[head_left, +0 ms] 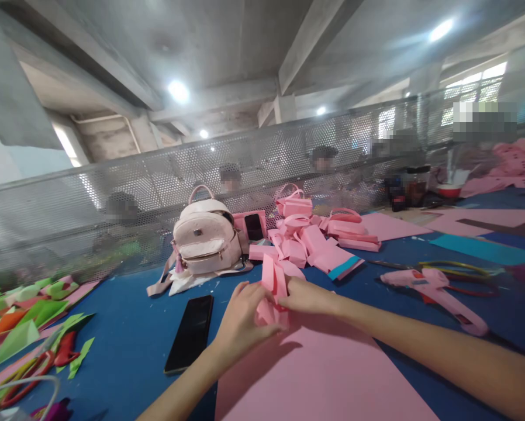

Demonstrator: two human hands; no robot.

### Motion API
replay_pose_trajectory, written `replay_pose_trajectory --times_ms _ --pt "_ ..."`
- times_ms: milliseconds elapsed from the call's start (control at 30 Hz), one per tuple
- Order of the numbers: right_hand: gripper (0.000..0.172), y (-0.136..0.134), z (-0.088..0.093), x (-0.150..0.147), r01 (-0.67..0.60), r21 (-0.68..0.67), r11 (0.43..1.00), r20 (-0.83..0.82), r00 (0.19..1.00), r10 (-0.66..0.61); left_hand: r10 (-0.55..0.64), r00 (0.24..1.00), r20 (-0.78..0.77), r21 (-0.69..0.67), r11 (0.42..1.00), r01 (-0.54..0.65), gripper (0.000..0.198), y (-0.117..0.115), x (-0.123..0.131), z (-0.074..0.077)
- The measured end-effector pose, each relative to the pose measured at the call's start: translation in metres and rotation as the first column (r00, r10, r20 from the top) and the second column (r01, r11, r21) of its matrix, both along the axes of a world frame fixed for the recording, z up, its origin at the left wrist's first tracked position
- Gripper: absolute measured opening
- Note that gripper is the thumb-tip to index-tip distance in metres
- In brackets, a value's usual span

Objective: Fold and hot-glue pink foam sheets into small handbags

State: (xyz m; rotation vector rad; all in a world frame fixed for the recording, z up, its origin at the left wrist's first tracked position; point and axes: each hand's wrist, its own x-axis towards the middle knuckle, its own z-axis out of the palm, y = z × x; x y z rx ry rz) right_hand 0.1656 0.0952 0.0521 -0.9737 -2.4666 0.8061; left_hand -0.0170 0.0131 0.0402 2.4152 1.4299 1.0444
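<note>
Between my hands stands a folded pink paper piece point(275, 280), upright above a large flat pink sheet point(328, 374). My left hand point(249, 310) grips its left side, thumb towards me and fingers curled round it. At its right side my right hand point(304, 292) is closed, its fingertips partly hidden behind the paper. Just beyond lies a heap of folded pink paper pieces point(293, 245), one with a blue strip point(345, 267) at its end.
A black phone point(189, 333) lies left of the sheet, with a pale backpack point(207, 237) behind it. Scissors point(30, 374) and green paper scraps point(30, 327) are at far left. On the right rests a pink glue gun point(435, 292). A perforated metal screen point(157, 175) borders the table's back.
</note>
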Motion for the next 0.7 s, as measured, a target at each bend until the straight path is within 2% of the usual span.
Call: replay_pose_trajectory --times_ms 100,167,300,433,533,600,633,700 --pt "0.026 -0.005 -0.008 -0.005 -0.053 -0.035 0.998 -0.094 0.994 0.049 0.031 0.993 -0.117 0.004 1.0 -0.031 0.015 0.0 0.005 -0.009" --pt "0.022 -0.008 -0.014 -0.009 -0.096 -0.095 0.991 -0.164 0.983 0.08 0.041 0.983 -0.179 -0.004 0.999 -0.042 0.011 0.001 0.005 -0.013" --pt "0.026 -0.011 -0.025 -0.015 -0.167 -0.313 0.935 -0.256 0.963 0.086 0.082 0.96 -0.267 -0.047 0.994 -0.098 0.02 0.002 0.006 -0.015" --pt "0.038 -0.01 -0.025 -0.017 -0.179 -0.431 0.885 -0.268 0.961 0.064 0.055 0.959 -0.277 -0.127 0.988 -0.093 0.022 0.004 0.007 -0.018" --pt "0.04 -0.002 -0.015 -0.01 -0.262 -0.508 0.821 -0.2 0.962 0.184 0.018 0.965 -0.261 -0.168 0.984 -0.064 0.014 0.006 0.001 -0.017" --pt "0.041 0.005 -0.005 -0.003 -0.379 -0.519 0.766 -0.178 0.925 0.337 -0.029 0.958 -0.285 -0.198 0.98 -0.03 0.022 0.007 -0.006 -0.013" --pt "0.043 0.007 -0.001 0.001 -0.413 -0.481 0.774 -0.164 0.909 0.383 -0.062 0.95 -0.306 -0.218 0.976 -0.006 0.028 0.007 -0.01 -0.011" --pt "0.034 0.009 0.007 0.006 -0.379 -0.267 0.886 -0.089 0.925 0.369 -0.136 0.929 -0.344 -0.256 0.965 0.046 0.033 0.007 -0.017 -0.004"
